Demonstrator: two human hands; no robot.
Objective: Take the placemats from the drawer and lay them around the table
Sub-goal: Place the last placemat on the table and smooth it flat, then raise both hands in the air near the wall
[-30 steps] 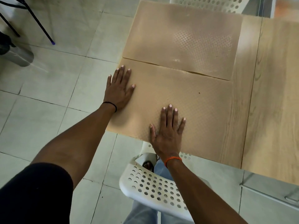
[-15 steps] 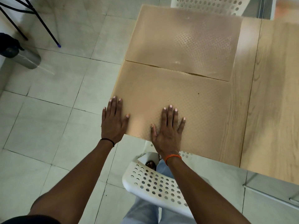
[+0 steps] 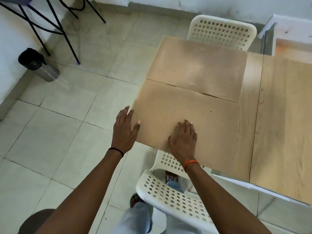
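near placemat (image 3: 194,119) flat at counter (image 3: 278,115) corner, edge meeting far placemat (image 3: 197,70) at 12 o'clock | right hand (image 3: 184,137) pressed flat on it, grasping nothing | left hand (image 3: 125,130) open at its 9 o'clock edge | two laid; other sides unseen

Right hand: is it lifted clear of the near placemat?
No, the right hand lies flat on the near placemat, palm down.
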